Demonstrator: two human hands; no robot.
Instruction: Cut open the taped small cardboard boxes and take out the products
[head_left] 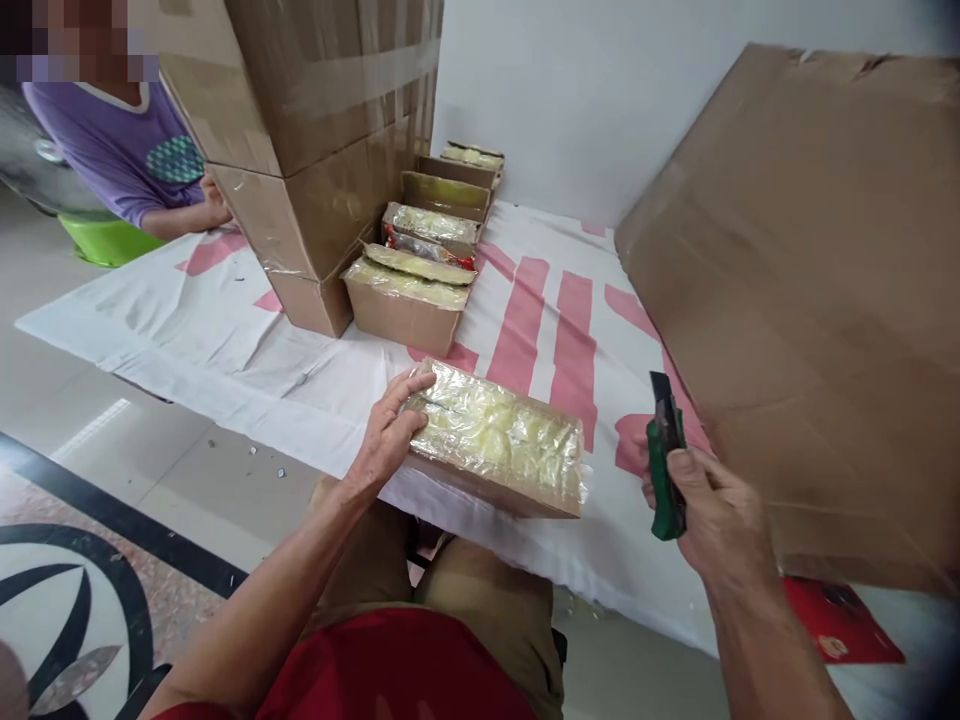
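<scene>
Left hand: left hand (386,432) lies spread on the near-left end of the film-wrapped carton (496,440), fingers over its top edge
Right hand: right hand (709,510) is closed around a green utility knife (665,462), blade up, well right of the carton
Carton: lies on the white-and-red sheet (225,330) before the knees
Risk: blade may nick the steadying fingers, judging from their place on the film

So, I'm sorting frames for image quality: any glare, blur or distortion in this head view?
Head view: soft, even light, faint shadows; glare on the plastic wrap of the box under the left hand. The right hand and green cutter are sharp. Corners darken, edges bow, and a patch at top left is pixelated.
</scene>
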